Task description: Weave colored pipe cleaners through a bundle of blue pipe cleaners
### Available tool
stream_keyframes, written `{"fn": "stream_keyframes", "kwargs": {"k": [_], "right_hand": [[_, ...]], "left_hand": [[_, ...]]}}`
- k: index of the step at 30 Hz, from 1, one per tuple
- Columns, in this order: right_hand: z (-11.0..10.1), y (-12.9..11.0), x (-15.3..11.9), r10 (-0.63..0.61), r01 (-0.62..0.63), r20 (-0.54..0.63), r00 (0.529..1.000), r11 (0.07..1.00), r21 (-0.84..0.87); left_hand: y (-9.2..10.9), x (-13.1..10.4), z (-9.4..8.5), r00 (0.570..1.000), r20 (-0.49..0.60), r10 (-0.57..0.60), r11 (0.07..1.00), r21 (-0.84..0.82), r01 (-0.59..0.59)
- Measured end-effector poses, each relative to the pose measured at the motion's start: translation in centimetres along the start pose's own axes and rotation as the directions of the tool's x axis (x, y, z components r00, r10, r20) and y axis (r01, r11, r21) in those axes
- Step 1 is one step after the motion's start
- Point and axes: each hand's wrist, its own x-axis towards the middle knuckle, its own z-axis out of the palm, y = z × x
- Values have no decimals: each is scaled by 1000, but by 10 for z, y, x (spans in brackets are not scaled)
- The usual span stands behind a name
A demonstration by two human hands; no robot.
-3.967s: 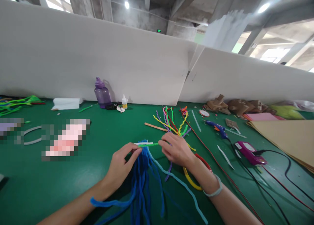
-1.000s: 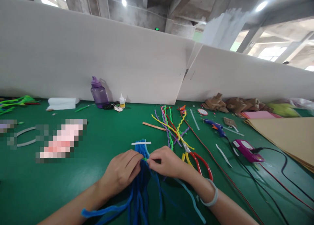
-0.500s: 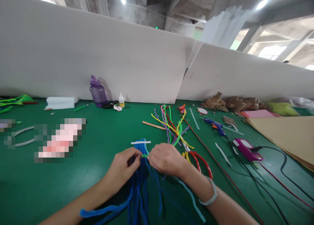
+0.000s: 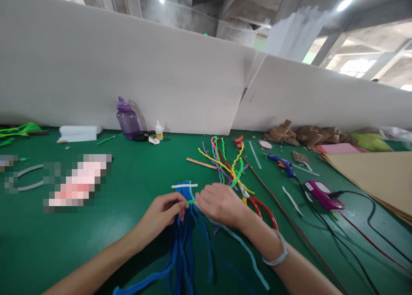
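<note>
With the left hand [image 4: 163, 211] and right hand [image 4: 222, 205] both pinching the green stem [image 4: 190, 202] across the upper part of the blue bundle [image 4: 183, 232], uneven pulling could skew the bundle's strands or dislodge the white strip [image 4: 184, 186] at its top.

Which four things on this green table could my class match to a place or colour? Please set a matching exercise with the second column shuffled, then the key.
Things:
1. Scissors
2. Blue strands
3. Purple bottle
4. Pale band

Places and colours:
A. Looped around the right wrist
B. Upright by the white partition
C. Red handles
D. Bunched where the left hand and right hand pinch a green strand

Pairs: 1-C, 2-D, 3-B, 4-A
</note>
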Motion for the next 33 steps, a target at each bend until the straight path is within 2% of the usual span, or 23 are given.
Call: {"fn": "stream_keyframes", "kwargs": {"k": [5,9,14,20,22,27,29,31,33], "right_hand": [[2,3,-2,-16,15,-12,1000,1000,-22],[2,0,-1,-19,18,-26,999,999,-35],[3,-4,0,8,-9,-67,998,1000,-10],[4,-5,1,29,-28,-105,994,1000,7],[4,-1,-1,57,-54,-94,994,998,40],[6,16,-9,218,-206,-49,975,961,183],[7,23,-12,285,-269,-26,958,929,252],[7,28,-14,369,-354,7,929,883,308],[5,34,-15,472,-464,63,879,818,339]], "left_hand": [[2,0,-3,999,43,25,998,-52,-23],[0,0,-4,994,57,93,994,-59,-89],[-4,0,-7,976,51,209,977,18,-210],[-9,-3,-10,968,10,252,967,36,-252],[-11,-2,-11,963,-20,270,963,0,-270],[-13,2,-16,932,-205,298,943,-87,-321],[-11,2,-16,926,-243,288,953,-17,-301],[-8,1,-14,918,-231,321,945,146,-293],[-7,-2,-10,893,-114,436,858,351,-374]]}}
